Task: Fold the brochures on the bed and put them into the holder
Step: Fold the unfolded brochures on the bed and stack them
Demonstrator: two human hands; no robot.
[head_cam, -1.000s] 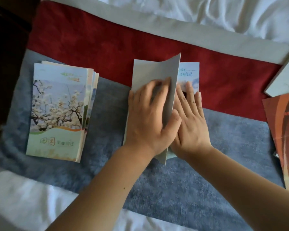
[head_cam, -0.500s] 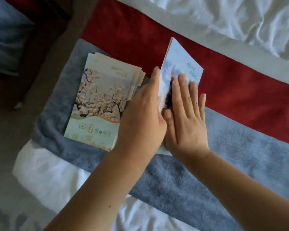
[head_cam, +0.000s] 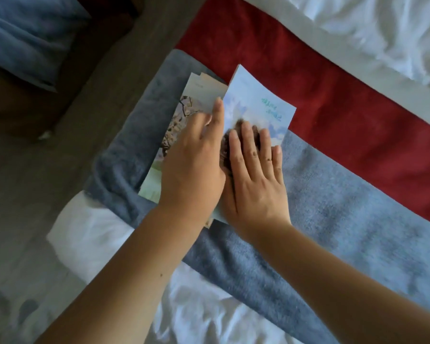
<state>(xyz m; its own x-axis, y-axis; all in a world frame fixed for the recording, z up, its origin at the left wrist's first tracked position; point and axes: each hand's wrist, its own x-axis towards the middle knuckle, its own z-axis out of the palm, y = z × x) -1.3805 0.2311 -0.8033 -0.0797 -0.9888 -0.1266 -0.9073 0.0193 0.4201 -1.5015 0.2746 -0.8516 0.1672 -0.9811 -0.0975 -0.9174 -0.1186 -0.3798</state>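
Across the white-sheeted bed (head_cam: 382, 33) lies a grey-blue fleece blanket (head_cam: 345, 207), a soft base for creasing. On it sits a stack of folded blossom-print brochures (head_cam: 184, 105), and just beside it, seemingly overlapping, is the pale blue paper brochure (head_cam: 258, 100) with teal lettering, closed to one panel. The right hand (head_cam: 256, 180) lies flat, fingers straight, pinning it. The left hand (head_cam: 191, 170), fingers extended, presses along its left edge and grips nothing.

Folded brochure (head_cam: 256, 95), sky-blue cover: two short lines of teal characters (head_cam: 271, 110) stood near its upper right corner, too blurred to be read. Stack of brochures (head_cam: 199, 91) just beside it, blossom-tree cover: a faint trace of print near the top edge, not legible. No word, brand or number could be made out.
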